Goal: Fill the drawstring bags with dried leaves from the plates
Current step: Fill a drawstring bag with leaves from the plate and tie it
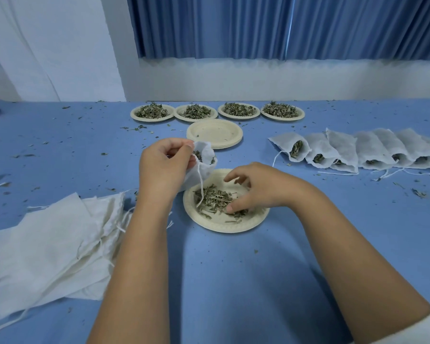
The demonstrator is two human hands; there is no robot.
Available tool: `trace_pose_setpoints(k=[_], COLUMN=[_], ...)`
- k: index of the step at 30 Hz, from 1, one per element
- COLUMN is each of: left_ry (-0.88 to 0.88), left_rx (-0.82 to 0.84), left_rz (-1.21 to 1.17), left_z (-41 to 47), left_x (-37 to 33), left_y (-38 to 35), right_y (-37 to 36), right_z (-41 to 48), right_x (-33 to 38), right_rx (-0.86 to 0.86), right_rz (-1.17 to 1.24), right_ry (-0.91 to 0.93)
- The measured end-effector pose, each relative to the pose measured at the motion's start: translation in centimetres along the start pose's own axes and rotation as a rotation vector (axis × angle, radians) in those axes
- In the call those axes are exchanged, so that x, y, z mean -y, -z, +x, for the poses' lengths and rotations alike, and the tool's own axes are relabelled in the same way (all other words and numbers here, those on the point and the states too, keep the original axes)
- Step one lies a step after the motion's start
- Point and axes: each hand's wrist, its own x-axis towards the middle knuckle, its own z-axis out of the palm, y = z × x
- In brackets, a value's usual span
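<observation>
Here, in the single head view, one drawstring bag (pixel 205 161) is pinched at its rim by the left hand (pixel 163 167), thumb and fingers curled on the cloth, so that the mouth is held gaping toward the right. A few leaves are seen inside. It is held just above the far left rim of the near plate (pixel 224 225), presumably so that spilled bits fall back onto it. The right hand (pixel 257 188) is half closed over the dried leaves (pixel 212 198) on that plate, fingers arched and thumb pressed into the heap, a pinch being gathered.

Counted: four full plates (pixel 238 111) are lined along the far edge of the table (pixel 233 281), likely as supply. One stack of empty plates (pixel 214 132) is set before them, its number not readable. At least six filled bags (pixel 372 151) are laid overlapping at the right, mouths toward the person. A pile of empty bags (pixel 47 244) is laid at the left; its count cannot be told.
</observation>
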Motion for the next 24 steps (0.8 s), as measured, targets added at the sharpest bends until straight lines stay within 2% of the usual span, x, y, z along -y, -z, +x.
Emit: trace_pose_setpoints(k=[4, 12, 20, 24], left_ry=[-0.007, -0.014, -0.012, -0.043], left_rx=[0.025, 0.011, -0.071, 0.01], left_rz=[0.031, 0.037, -0.017, 0.066], left_z=[-0.1, -0.1, 0.5, 0.2], left_x=[0.1, 0.0, 0.0, 0.2], left_y=[-0.1, 0.1, 1.2, 0.8], right_y=[-0.8, -1.7, 0.1, 1.0], right_z=[0.1, 0.8, 0.1, -0.4], right_x=[0.4, 0.7, 0.4, 0.1], right_rx=[0.07, -0.023, -0.165, -0.159], right_rz=[-0.008, 0.042, 0.372, 0.562], right_ry=[0.012, 0.04, 0.02, 0.017])
